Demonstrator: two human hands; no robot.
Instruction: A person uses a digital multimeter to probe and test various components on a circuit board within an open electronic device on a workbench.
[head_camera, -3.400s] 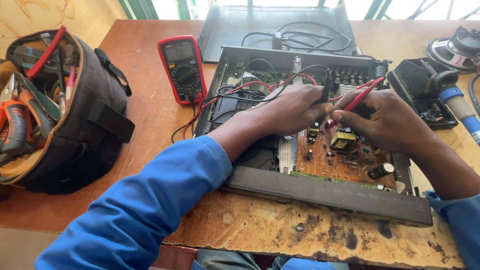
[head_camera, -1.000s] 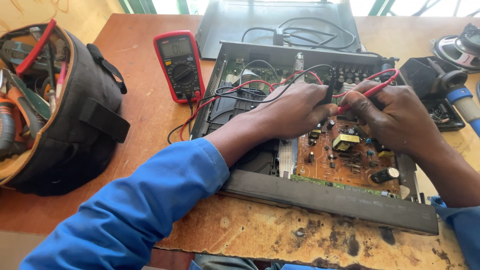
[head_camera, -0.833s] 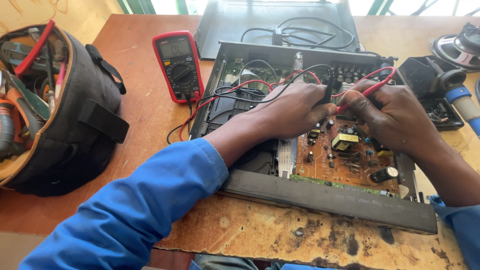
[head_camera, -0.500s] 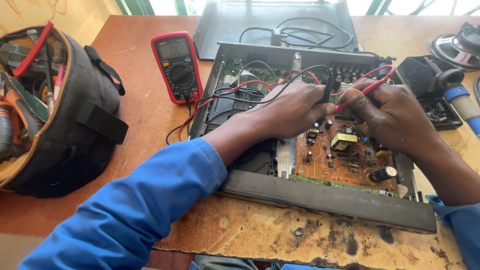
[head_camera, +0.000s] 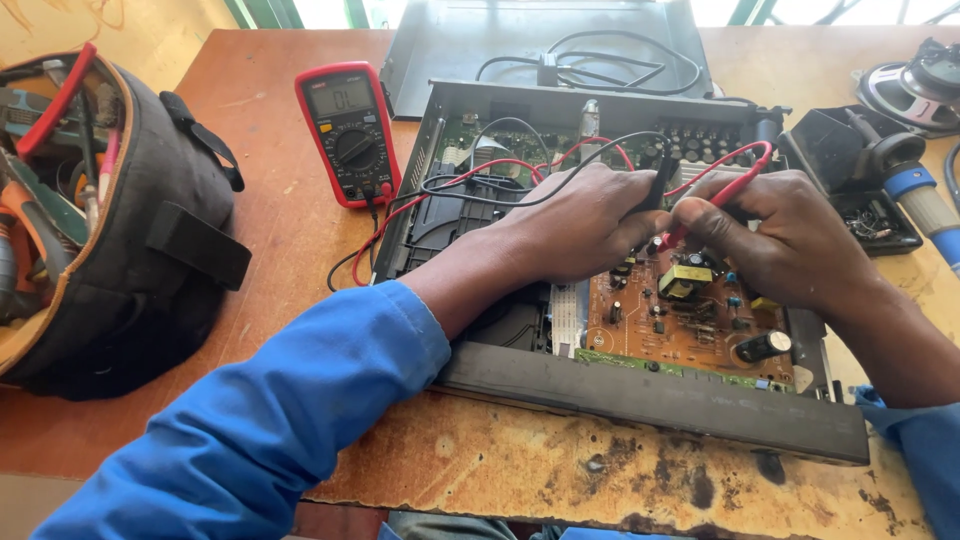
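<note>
An opened black electronic device (head_camera: 650, 400) lies on the wooden table (head_camera: 280, 240), its brown circuit board (head_camera: 680, 330) exposed. My left hand (head_camera: 575, 225) grips a black test probe (head_camera: 660, 180) with its tip down on the board. My right hand (head_camera: 785, 240) grips a red test probe (head_camera: 715, 200) pointed at the same area. Red and black leads run from the probes across the device to a red multimeter (head_camera: 348, 135) lying at the back left.
A black tool bag (head_camera: 120, 220) full of tools stands at the left. The device's grey metal cover (head_camera: 540, 50) with a coiled cable lies behind. A speaker (head_camera: 920, 80), a black holder (head_camera: 850, 170) and a blue-handled soldering iron (head_camera: 925, 205) are at the right.
Both hands keep the probes on the board; the view has shifted only slightly, and the probe tips stay in almost the same place.
</note>
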